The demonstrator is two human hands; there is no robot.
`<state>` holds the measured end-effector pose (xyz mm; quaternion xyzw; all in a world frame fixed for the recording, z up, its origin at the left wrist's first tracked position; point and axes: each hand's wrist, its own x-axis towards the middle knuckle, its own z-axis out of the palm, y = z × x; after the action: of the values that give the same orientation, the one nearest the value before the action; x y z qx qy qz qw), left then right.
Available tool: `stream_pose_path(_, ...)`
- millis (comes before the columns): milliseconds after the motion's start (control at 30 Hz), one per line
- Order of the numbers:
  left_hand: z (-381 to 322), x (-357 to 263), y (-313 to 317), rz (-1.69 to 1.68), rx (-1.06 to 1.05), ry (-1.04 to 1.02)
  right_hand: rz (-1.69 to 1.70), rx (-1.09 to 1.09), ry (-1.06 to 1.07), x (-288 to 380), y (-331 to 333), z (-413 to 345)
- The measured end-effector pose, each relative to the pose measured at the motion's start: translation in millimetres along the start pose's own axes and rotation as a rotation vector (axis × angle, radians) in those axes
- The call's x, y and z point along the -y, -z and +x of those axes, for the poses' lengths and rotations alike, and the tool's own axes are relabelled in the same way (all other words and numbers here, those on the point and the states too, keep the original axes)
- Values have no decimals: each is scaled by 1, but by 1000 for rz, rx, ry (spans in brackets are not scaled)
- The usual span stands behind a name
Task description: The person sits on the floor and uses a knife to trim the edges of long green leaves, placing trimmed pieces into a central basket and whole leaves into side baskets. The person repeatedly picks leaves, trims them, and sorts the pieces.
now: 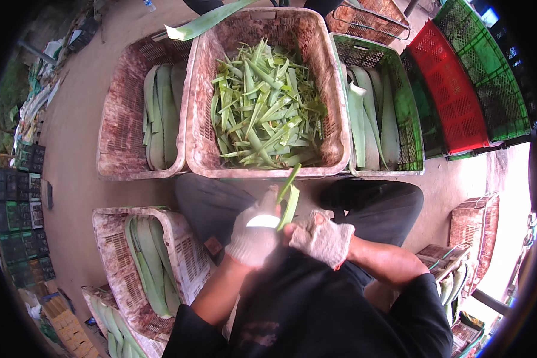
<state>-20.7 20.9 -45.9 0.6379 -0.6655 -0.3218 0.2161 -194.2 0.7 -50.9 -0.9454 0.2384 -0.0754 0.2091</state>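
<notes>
My left hand (256,230), in a knitted fingerless glove, is closed around green aloe leaf strips (290,206) that stick up between my hands. A bright white patch lies across its back; I cannot tell what it is. My right hand (322,237), gloved alike, has curled fingers, and a bare fingertip meets the strips' lower end. Whether it grips anything else is hidden. Just ahead, a stained plastic crate (268,172) holds a heap of cut aloe pieces (264,107).
Whole aloe leaves fill a left crate (116,134), a green crate (409,112) and a lower-left crate (112,250). One aloe leaf (210,20) crosses the middle crate's far rim, near another person's dark-clad legs (203,5). Red and green crates (452,89) stand right.
</notes>
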Motion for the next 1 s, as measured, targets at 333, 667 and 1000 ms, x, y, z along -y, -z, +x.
stream_pose_path(333, -2, 22, 23, -605, -87, 383, 747, -851, -425, -88, 43, 1)
stream_pose_path(667, -8, 24, 28, -1251, 154, 675, 1659, -349, -1132, -45, -54, -37)
stream_pose_path(1000, 7, 14, 23, -1413, 316, 559, 1917, -409, -1004, 16, -22, -44)
